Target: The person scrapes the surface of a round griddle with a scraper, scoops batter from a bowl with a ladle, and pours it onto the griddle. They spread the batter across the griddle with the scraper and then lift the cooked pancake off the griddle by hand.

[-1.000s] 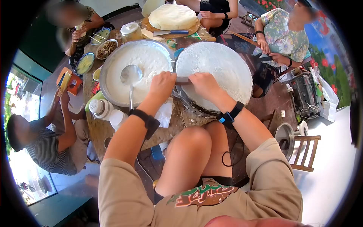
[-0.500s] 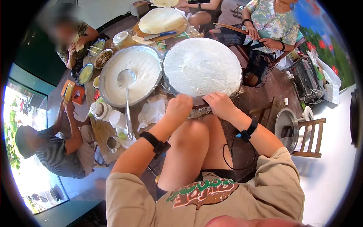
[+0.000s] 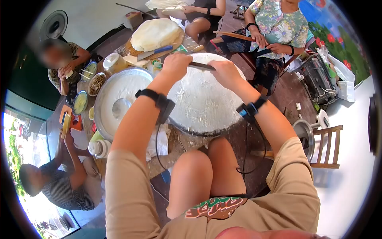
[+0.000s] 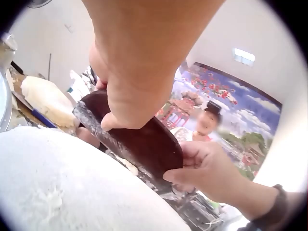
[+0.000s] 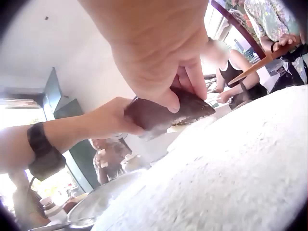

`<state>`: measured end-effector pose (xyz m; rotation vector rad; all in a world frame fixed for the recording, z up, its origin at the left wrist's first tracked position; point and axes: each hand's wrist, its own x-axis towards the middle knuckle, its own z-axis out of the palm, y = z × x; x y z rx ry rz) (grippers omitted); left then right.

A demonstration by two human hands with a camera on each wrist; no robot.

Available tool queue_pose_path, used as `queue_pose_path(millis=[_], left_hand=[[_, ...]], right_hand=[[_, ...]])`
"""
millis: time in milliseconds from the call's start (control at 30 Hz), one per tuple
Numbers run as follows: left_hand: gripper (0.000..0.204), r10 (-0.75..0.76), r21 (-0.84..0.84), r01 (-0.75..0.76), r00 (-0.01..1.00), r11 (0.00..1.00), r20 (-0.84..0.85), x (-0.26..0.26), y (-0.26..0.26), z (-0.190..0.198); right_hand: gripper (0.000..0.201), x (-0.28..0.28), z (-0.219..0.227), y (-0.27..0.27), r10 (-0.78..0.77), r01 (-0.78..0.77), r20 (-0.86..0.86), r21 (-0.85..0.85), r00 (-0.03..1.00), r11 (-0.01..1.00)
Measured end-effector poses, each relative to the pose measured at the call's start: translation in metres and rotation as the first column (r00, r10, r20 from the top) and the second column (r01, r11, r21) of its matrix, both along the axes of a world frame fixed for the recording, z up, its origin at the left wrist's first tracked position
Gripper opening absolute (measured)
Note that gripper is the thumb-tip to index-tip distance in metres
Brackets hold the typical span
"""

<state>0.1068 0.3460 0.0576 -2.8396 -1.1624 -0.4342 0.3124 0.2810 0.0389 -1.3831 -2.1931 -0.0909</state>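
Note:
A dark scraper [image 3: 202, 66] spans between both hands over the far part of a round griddle coated in white batter [image 3: 207, 99]. My left hand [image 3: 177, 65] grips its left end, my right hand [image 3: 227, 73] its right end. In the left wrist view the dark red-brown scraper [image 4: 144, 139] has a batter-smeared lower edge; the thumb of my left hand [image 4: 134, 96] lies on its face, and my right hand [image 4: 207, 171] pinches the other end. The right wrist view has the scraper [image 5: 159, 113] just above the batter, between my right hand [image 5: 163, 72] and left hand [image 5: 108, 118].
Left of the griddle stands a large basin of batter [image 3: 105, 119] with a ladle [image 3: 121, 108]. Behind are stacked flatbreads [image 3: 155, 35] and a blue-handled knife [image 3: 161, 49]. Bowls [image 3: 80, 102] and a white bottle [image 3: 99, 148] stand further left. People sit around the table.
Both hands have carried the scraper from the griddle's middle to its near edge, then away to its far side. The head view has shifted as well.

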Motion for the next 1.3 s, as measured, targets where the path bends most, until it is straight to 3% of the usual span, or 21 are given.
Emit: queue_pose_path(millis=[133,200,233,300,367,433,600,633,967,1300], left_hand=[[0.023,-0.008,0.017,0.006,0.992,1.0,0.129,0.019,0.071,-0.04],[0.021,0.069,0.017,-0.069,0.997,0.997,0.02,0.03,0.092,-0.052],[0.018,0.095,0.058,-0.096,0.995,0.994,0.007,0.031,0.097,-0.056],[0.015,0.097,0.111,-0.1,0.995,0.989,0.034,0.03,0.102,-0.065],[0.017,0.122,0.132,-0.13,0.99,0.983,0.065,0.029,0.1,-0.067],[0.018,0.126,0.048,-0.128,0.991,0.991,0.051,0.025,0.097,-0.064],[0.013,0.144,0.03,-0.144,0.99,0.989,0.01,-0.007,0.085,-0.078],[0.012,0.106,0.089,-0.112,0.992,0.99,0.066,-0.016,0.083,-0.088],[0.011,0.119,0.02,-0.12,0.99,0.993,0.072,-0.073,-0.053,-0.075],[0.013,0.147,-0.051,-0.151,0.987,0.987,-0.069,-0.071,-0.172,-0.06]], right_hand=[[0.013,0.012,-0.026,0.069,-0.094,0.093,0.092,0.014,0.991,0.996],[0.014,0.019,-0.033,0.094,-0.169,0.176,0.227,-0.008,0.959,0.984],[0.021,0.014,-0.028,0.097,-0.18,0.202,0.208,-0.091,0.961,0.975],[0.023,0.012,-0.04,0.106,-0.174,0.198,0.247,-0.077,0.953,0.977],[0.012,0.005,-0.05,0.108,-0.192,0.196,0.223,0.004,0.956,0.981],[0.012,-0.005,-0.05,0.105,-0.191,0.19,0.183,0.026,0.964,0.981],[0.01,-0.037,-0.052,0.091,-0.093,0.099,0.232,-0.015,0.968,0.995],[0.009,-0.04,-0.054,0.084,-0.091,0.099,0.262,-0.014,0.961,0.995],[0.007,-0.084,-0.043,-0.025,0.073,-0.065,0.168,-0.051,0.983,0.997],[0.009,-0.077,-0.036,-0.131,0.186,-0.167,0.19,-0.115,0.964,0.979]])
